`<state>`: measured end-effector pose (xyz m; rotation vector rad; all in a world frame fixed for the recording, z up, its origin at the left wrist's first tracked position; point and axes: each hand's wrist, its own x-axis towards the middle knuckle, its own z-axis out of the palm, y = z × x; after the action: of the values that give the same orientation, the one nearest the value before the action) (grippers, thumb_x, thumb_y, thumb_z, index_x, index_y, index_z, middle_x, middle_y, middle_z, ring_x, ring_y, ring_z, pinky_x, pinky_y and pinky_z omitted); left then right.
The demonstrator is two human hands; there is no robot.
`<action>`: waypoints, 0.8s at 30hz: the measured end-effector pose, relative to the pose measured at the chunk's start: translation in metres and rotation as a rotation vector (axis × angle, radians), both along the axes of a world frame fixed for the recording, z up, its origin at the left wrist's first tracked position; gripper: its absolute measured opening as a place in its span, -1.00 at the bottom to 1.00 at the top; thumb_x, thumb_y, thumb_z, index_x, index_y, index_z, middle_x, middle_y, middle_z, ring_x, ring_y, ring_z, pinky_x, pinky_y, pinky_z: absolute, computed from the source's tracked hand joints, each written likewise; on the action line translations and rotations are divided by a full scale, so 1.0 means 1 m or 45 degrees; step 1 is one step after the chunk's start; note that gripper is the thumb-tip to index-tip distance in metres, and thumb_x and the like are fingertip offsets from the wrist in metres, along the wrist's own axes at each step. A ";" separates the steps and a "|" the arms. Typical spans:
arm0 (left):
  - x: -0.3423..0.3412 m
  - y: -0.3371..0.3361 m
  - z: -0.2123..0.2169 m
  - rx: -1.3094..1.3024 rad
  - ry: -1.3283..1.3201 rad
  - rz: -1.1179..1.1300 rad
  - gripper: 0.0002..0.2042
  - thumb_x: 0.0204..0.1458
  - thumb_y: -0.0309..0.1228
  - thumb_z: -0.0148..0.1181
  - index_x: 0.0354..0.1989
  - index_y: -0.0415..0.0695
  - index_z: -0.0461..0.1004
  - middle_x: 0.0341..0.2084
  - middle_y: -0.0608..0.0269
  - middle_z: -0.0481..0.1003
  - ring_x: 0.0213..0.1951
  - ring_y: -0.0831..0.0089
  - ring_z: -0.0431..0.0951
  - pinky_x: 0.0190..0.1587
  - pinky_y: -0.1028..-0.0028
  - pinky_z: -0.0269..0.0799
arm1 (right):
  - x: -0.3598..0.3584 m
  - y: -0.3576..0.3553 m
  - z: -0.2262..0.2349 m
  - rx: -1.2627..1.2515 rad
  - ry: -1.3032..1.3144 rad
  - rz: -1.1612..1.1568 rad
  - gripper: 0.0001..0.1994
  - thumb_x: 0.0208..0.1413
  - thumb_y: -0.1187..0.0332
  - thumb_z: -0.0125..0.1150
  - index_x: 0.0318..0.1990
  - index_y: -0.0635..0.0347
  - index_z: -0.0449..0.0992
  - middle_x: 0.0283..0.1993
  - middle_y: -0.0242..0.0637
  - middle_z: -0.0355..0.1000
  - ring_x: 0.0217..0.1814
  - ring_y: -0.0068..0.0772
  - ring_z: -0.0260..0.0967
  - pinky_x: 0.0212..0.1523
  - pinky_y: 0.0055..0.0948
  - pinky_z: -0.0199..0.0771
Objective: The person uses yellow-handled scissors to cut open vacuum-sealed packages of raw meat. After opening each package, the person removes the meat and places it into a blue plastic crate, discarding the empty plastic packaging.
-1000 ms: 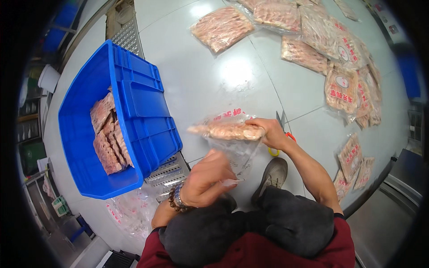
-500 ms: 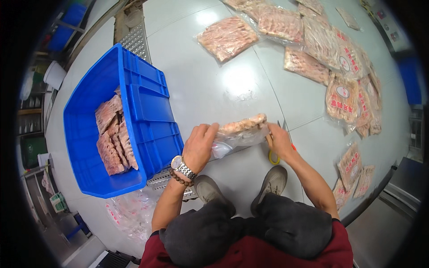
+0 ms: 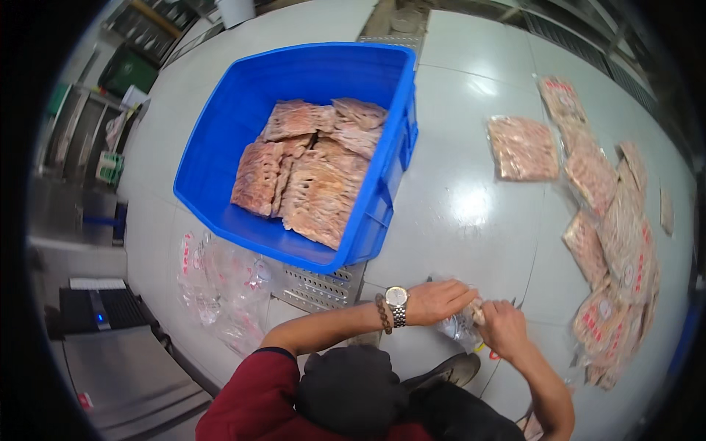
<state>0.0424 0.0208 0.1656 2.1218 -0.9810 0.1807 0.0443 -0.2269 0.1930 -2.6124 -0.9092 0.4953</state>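
Between my hands is a slab of frozen meat (image 3: pixel 478 312) in a clear plastic bag (image 3: pixel 460 332), seen nearly edge-on and mostly hidden by my fingers. My left hand (image 3: pixel 443 300), with a watch and a beaded bracelet on its wrist, grips the slab's left side. My right hand (image 3: pixel 503 328) is closed at the other end. Just below them, scissors (image 3: pixel 491 354) with yellow and red handles show in part on the floor. Left of my hands, a blue plastic crate (image 3: pixel 393 173) holds several unwrapped frozen meat slabs (image 3: pixel 327 187).
Several sealed meat packs (image 3: pixel 625 250) lie heaped on the tiled floor at right, with one pack (image 3: pixel 523 148) apart from them. Crumpled plastic bags (image 3: pixel 220 287) lie left of a perforated metal drain cover (image 3: pixel 316 285). A steel cabinet (image 3: pixel 125 367) stands at lower left.
My view has swung left, toward the crate, so the crate's contents show more fully. My hands have come closer together around the bagged slab, which now shows far less.
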 end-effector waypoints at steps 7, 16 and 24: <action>-0.017 0.059 -0.042 0.304 0.331 0.030 -0.78 0.11 -0.40 0.14 -0.07 -0.08 0.48 -0.17 0.19 0.54 -0.22 0.19 0.59 -0.29 0.24 0.53 | -0.020 -0.014 0.008 0.104 0.067 -0.244 -0.66 -0.09 0.26 0.51 -0.37 0.19 0.40 -0.50 -0.17 0.44 -0.45 0.08 0.43 -0.42 -0.11 0.42; -0.032 0.007 -0.001 -0.093 0.590 0.251 -0.70 0.21 -0.28 0.17 0.05 -0.14 0.42 -0.22 0.06 0.53 -0.22 0.05 0.56 -0.22 0.21 0.51 | -0.021 0.009 0.036 0.044 0.020 -0.275 -0.64 -0.14 0.26 0.53 -0.43 0.18 0.37 -0.53 -0.14 0.44 -0.49 0.05 0.43 -0.45 -0.10 0.39; -0.015 0.016 -0.001 -0.238 0.225 0.346 -0.81 0.07 -0.41 0.22 -0.14 -0.13 0.48 -0.32 0.17 0.47 -0.31 0.13 0.56 -0.28 0.21 0.52 | -0.027 0.013 0.033 0.034 -0.032 -0.215 -0.63 -0.16 0.25 0.55 -0.42 0.15 0.39 -0.53 -0.15 0.43 -0.52 0.05 0.39 -0.49 -0.09 0.34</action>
<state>0.0274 0.0367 0.1648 2.0507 -0.5497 0.2067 0.0170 -0.2142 0.2265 -2.6472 -0.6900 0.4038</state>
